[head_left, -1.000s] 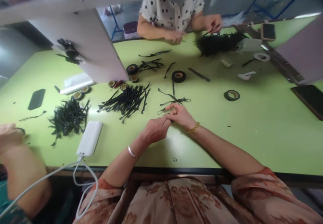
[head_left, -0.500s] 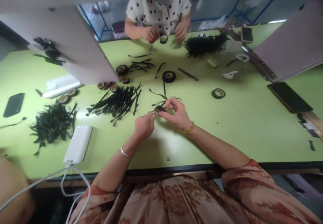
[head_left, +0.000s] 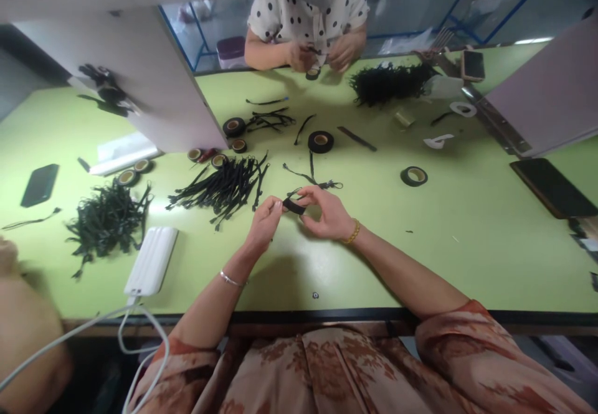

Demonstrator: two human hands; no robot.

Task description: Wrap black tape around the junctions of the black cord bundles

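Between my hands is a small roll of black tape point(head_left: 294, 207), seen edge-on over the green table. My right hand point(head_left: 327, 213) holds it between thumb and fingers. My left hand point(head_left: 265, 222) is closed in a pinch at the roll's left side, on something dark and thin, mostly hidden by the fingers. Just beyond the hands lie a few short black cables point(head_left: 311, 177). A large pile of black cables point(head_left: 224, 187) spreads to the left of my left hand.
Tape rolls point(head_left: 321, 142) lie beyond my hands, another point(head_left: 414, 176) at the right. A power bank point(head_left: 152, 261) and a cable heap point(head_left: 109, 221) are at the left. Across the table point(head_left: 374, 258), a person in a dotted shirt point(head_left: 306, 18) works. Another person's arm shows at the left edge.
The tape roll has turned so its dark outer edge shows, and my right thumb has dropped lower. The view has shifted slightly. The person opposite has drawn their hands closer together.
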